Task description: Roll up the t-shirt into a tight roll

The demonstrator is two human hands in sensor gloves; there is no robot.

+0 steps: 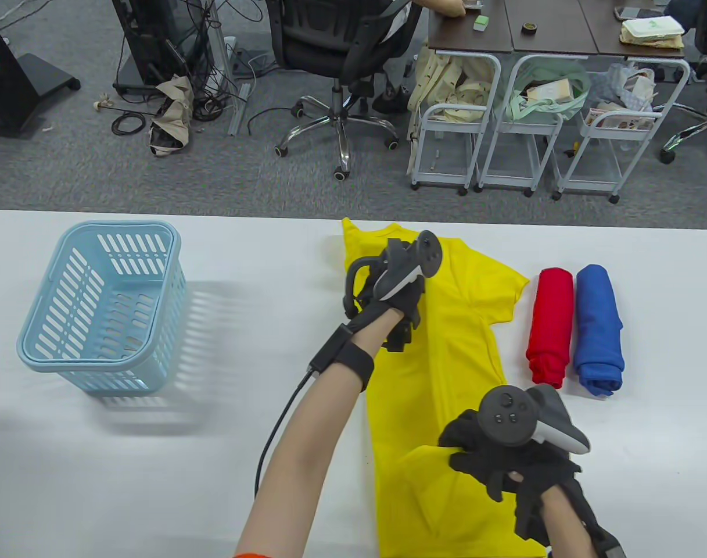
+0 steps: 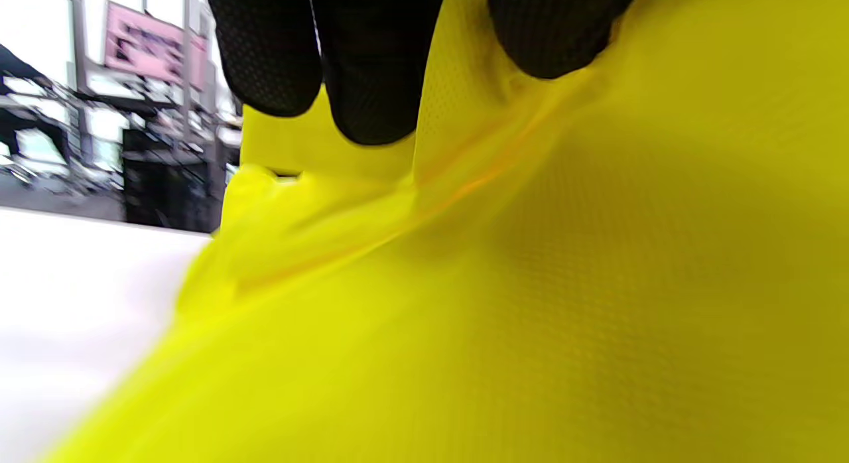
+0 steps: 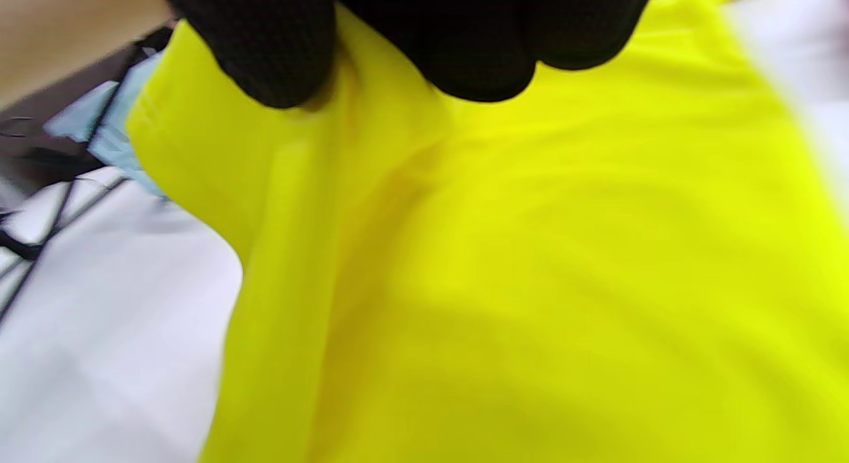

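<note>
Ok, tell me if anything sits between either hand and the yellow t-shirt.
Nothing visible does. The left hand and the right hand both already pinch folds of the yellow t-shirt. The red roll and blue roll lie apart, to its right.

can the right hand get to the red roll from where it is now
Probably yes. The red roll lies just past the right hand, with bare table between, but that hand pinches the yellow t-shirt and would need to let go.

Yellow t-shirt (image 1: 446, 349) lengthwise on our white surface (image 1: 155, 465).
We see it folded narrow, unrolled, one sleeve spread right, cloth lifted at both ends.
</note>
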